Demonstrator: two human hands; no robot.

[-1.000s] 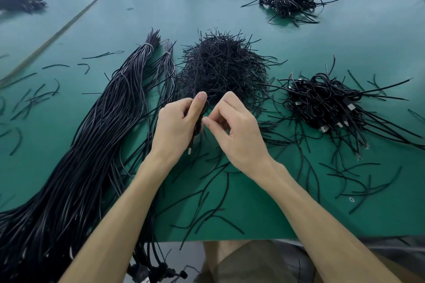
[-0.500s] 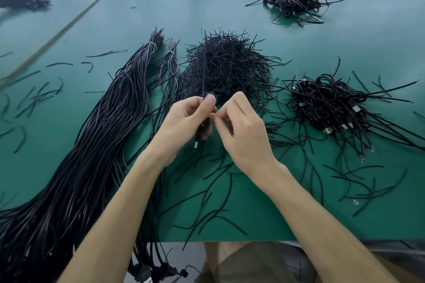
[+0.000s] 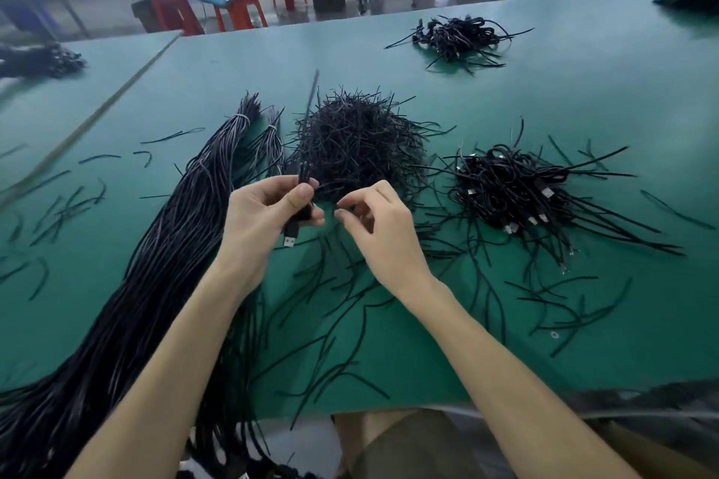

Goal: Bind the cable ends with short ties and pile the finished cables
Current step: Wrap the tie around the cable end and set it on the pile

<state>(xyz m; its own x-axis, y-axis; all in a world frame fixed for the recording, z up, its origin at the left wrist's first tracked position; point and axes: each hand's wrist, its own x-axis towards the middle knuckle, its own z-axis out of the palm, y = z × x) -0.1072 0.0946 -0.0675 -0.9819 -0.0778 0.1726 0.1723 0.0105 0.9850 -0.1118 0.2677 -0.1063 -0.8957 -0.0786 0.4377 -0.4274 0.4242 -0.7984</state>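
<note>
Held clenched in the left grip (image 3: 260, 214), just in front of the tie heap (image 3: 358, 144): a folded cable (image 3: 304, 177), plug dangling, likely kept bunched for wrapping. Cannot tell whether the right grip (image 3: 383, 229), fingers curled alongside, pinches a tie. Right of the heap, the finished pile (image 3: 505, 187); left of it, an unbound bundle (image 3: 155, 264) crowding the forearm; stray ties littering the surface (image 3: 583, 89).

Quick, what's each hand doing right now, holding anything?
Left hand: grips the cable end, plug hanging below.
Right hand: fingers curled; whether they hold anything cannot be told.
</note>
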